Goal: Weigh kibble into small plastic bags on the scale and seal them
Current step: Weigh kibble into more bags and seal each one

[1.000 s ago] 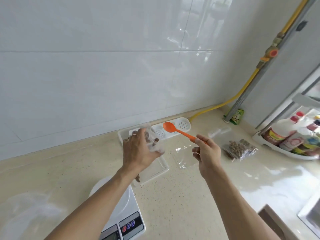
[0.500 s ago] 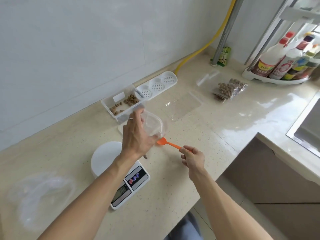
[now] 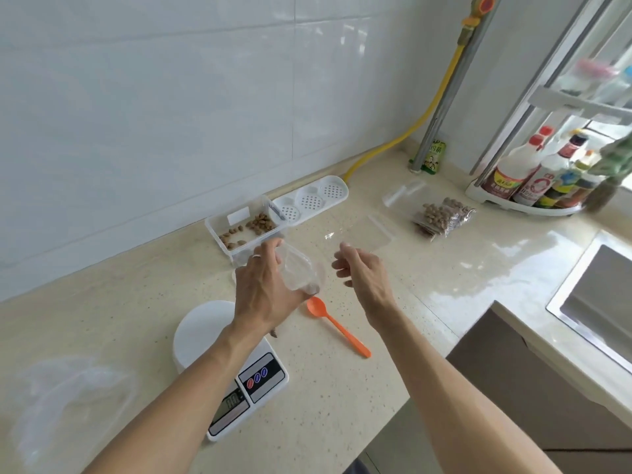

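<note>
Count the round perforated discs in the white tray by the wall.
3, in a row along the white tray: one nearest the kibble container, one in the middle, one at the far end. None appears hidden.

A speckled beige countertop (image 3: pixel 342 405) is carrying a white scale (image 3: pixel 232 371), an orange spoon (image 3: pixel 337 325), a clear box of kibble (image 3: pixel 244 227) beside its perforated lid (image 3: pixel 311 200), a flat empty bag (image 3: pixel 362 232), filled kibble bags (image 3: pixel 443 217) and a bottle rack (image 3: pixel 519 203).

On the bench (image 3: pixel 136 302), the scale (image 3: pixel 225 364) lies nearest; the spoon (image 3: pixel 337 325) lies just right of it, the kibble box (image 3: pixel 244 227) behind, filled bags (image 3: pixel 443 217) far right.
</note>
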Demonstrator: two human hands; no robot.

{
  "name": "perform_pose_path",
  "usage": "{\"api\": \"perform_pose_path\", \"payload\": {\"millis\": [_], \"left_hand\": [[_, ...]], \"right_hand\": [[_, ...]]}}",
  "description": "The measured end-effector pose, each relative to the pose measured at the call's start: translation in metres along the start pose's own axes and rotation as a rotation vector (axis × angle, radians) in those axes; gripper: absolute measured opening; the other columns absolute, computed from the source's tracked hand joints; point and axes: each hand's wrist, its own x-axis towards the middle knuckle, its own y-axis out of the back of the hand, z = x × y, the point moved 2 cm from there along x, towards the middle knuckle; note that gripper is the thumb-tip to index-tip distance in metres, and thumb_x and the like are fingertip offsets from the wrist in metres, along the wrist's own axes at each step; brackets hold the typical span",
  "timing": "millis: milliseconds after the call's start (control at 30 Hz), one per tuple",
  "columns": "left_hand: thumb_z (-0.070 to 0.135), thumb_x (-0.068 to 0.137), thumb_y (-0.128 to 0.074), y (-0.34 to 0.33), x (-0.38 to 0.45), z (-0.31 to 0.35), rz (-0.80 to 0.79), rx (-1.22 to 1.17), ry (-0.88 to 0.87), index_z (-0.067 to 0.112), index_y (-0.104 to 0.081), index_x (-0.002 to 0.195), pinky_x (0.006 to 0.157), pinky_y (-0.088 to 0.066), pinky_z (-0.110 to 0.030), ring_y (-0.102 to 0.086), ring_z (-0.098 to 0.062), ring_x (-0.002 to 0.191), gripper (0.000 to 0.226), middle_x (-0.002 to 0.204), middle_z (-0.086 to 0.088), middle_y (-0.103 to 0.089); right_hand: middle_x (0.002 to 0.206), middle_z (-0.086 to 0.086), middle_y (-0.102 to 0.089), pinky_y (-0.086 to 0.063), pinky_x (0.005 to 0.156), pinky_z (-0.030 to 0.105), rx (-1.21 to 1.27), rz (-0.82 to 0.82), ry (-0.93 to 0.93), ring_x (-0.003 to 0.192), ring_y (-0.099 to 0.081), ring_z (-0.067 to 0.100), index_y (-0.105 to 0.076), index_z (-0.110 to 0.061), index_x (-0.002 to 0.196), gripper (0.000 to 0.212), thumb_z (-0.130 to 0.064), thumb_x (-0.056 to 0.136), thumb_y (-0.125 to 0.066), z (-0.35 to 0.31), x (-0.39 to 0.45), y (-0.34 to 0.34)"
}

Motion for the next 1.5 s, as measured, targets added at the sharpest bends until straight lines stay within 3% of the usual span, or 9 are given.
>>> {"api": "perform_pose_path", "payload": {"millis": [200,333,433,533,700,833,1200,1367,1500], "left_hand": [[0.059,0.052,-0.085,0.018,-0.002,-0.007,0.046,0.053,0.036,0.021,-0.030,0.126,0.089,-0.038,-0.040,-0.055,-0.021,0.108,0.099,0.115,0.000,-0.058],[0.042,0.058,-0.090,0.037,-0.008,-0.018,0.020,-0.069,0.087,0.023,-0.028,0.137,0.088,-0.038,-0.032,-0.053,-0.010,0.099,0.102,0.108,0.007,-0.055],[0.027,0.075,-0.082,0.048,-0.015,-0.045,-0.188,-0.319,0.298,0.030,-0.039,0.124,0.076,-0.040,-0.015,-0.056,-0.003,0.095,0.066,0.101,0.015,-0.055],[0.006,0.089,-0.066,0.054,-0.028,-0.077,-0.287,-0.506,0.426,0.008,-0.059,0.092,0.077,-0.055,-0.027,-0.070,-0.017,0.086,0.008,0.084,0.000,-0.071],[0.009,0.087,-0.066,0.066,-0.037,-0.110,-0.250,-0.272,0.442,0.025,-0.062,0.075,0.072,-0.050,-0.026,-0.061,-0.010,0.071,0.020,0.074,0.009,-0.066],[0.015,0.083,-0.072,0.068,-0.035,-0.131,-0.258,-0.249,0.496,0.023,-0.064,0.083,0.068,-0.045,-0.021,-0.062,-0.010,0.073,0.012,0.079,0.005,-0.067],[0.015,0.090,-0.064,0.036,-0.028,-0.150,-0.254,0.072,0.385,0.018,-0.062,0.114,0.087,-0.047,-0.033,-0.060,-0.016,0.091,0.024,0.085,0.012,-0.061],[0.012,0.089,-0.065,0.031,-0.036,-0.150,-0.172,0.230,0.275,0.009,-0.056,0.129,0.108,-0.034,-0.035,-0.044,-0.026,0.131,0.041,0.125,-0.013,-0.062],[0.018,0.095,-0.053,0.037,-0.062,-0.151,-0.114,0.346,0.202,0.008,-0.048,0.136,0.117,-0.025,-0.043,-0.035,-0.029,0.140,0.043,0.135,-0.013,-0.056]], "right_hand": [[0.068,0.002,-0.070,-0.055,0.063,0.030,-0.428,-0.359,0.233,0.061,-0.063,0.009,-0.075,-0.007,0.080,0.010,-0.010,0.086,-0.067,-0.063,0.012,-0.030],[0.078,0.004,-0.073,-0.060,0.069,0.032,-0.387,-0.418,0.304,0.064,-0.070,0.008,-0.071,-0.003,0.085,0.011,-0.004,0.091,-0.062,-0.077,0.011,-0.048],[0.083,0.006,-0.074,-0.059,0.066,0.029,-0.330,-0.517,0.279,0.071,-0.074,0.015,-0.067,-0.009,0.085,0.011,-0.008,0.095,-0.062,-0.084,0.013,-0.058],[0.089,0.008,-0.076,-0.058,0.066,0.026,-0.250,-0.555,0.240,0.079,-0.074,0.019,-0.067,-0.008,0.090,0.010,-0.012,0.096,-0.061,-0.082,0.018,-0.063],[0.092,0.011,-0.074,-0.058,0.072,0.029,-0.335,-0.609,0.185,0.077,-0.070,0.014,-0.069,-0.006,0.099,0.016,-0.021,0.094,-0.066,-0.055,0.023,-0.083],[0.081,0.018,-0.071,-0.059,0.068,0.033,-0.303,-0.516,0.039,0.065,-0.065,0.019,-0.068,0.002,0.090,0.010,-0.005,0.094,-0.062,-0.017,0.030,-0.106],[0.089,0.011,-0.074,-0.060,0.071,0.033,-0.292,-0.432,-0.221,0.069,-0.069,0.016,-0.066,-0.005,0.098,0.011,-0.015,0.094,-0.064,0.062,0.047,-0.123],[0.123,0.006,-0.066,-0.052,0.092,0.039,-0.412,-0.412,-0.160,0.108,-0.063,0.021,-0.051,-0.011,0.137,0.054,-0.033,0.091,-0.067,0.063,0.049,-0.115],[0.145,0.012,-0.050,-0.041,0.106,0.046,-0.598,-0.322,0.062,0.133,-0.045,0.030,-0.043,-0.010,0.144,0.057,-0.037,0.096,-0.056,0.052,0.044,-0.115]]}}
